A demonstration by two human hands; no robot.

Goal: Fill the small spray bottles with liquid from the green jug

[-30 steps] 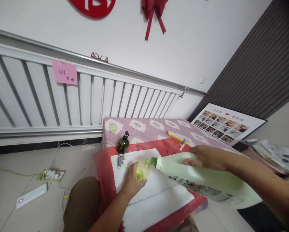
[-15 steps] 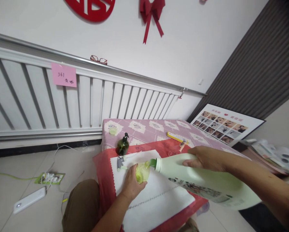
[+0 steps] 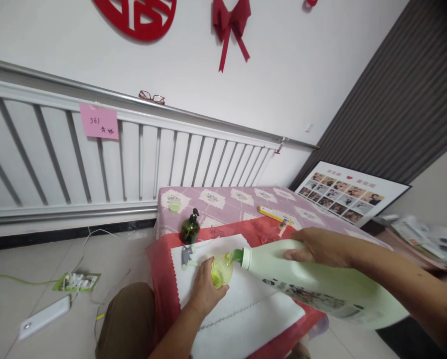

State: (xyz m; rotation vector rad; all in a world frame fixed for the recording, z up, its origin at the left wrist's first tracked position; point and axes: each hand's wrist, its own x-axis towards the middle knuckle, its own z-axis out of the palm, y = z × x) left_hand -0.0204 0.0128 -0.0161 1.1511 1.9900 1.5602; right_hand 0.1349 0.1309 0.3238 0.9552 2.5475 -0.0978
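Observation:
My left hand (image 3: 207, 289) is wrapped around a small clear bottle (image 3: 222, 271) with yellow-green liquid or foam in it, tilted over the white cloth. From the right, my right hand (image 3: 316, 247) grips a large pale-green jug (image 3: 305, 279) by its upper side. The jug lies nearly level, and its green spout (image 3: 237, 256) meets the small bottle's mouth. A grey and pale-green spray head (image 3: 188, 256) rests on the white cloth (image 3: 241, 304) left of the small bottle. Behind it stands a dark green pump bottle (image 3: 190, 228).
A pale-green cap (image 3: 174, 205) and a yellow-and-white packet (image 3: 274, 215) lie on the purple patterned tablecloth (image 3: 241, 219). Red sheeting (image 3: 159, 269) sits under the white cloth. A radiator (image 3: 129, 159) runs behind the table. A power strip (image 3: 77, 281) lies on the floor at left.
The view has shifted slightly. Both hands keep their holds, and the jug's spout stays at the small bottle's mouth.

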